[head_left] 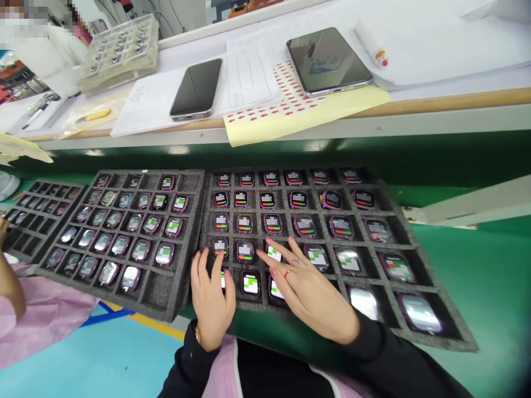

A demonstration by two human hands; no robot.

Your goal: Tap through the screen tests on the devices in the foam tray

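Observation:
A dark grey foam tray lies in front of me, its compartments holding rows of purple-rimmed smartwatches. Over its near left corner is my left hand, fingers apart, fingertips by a smartwatch in the left column. My right hand spreads its fingers across the near middle, partly covering a smartwatch with a white and green screen. Between the hands sits another lit smartwatch. Far-row screens show white text with a red and green bar; several nearer ones show white and green blocks. Neither hand grips anything visible.
A second foam tray of smartwatches adjoins on the left, and a third tray lies beyond, beside another person's arm. On the shelf above are a phone, a larger phone, papers, a yellow sticker sheet and a clear parts box.

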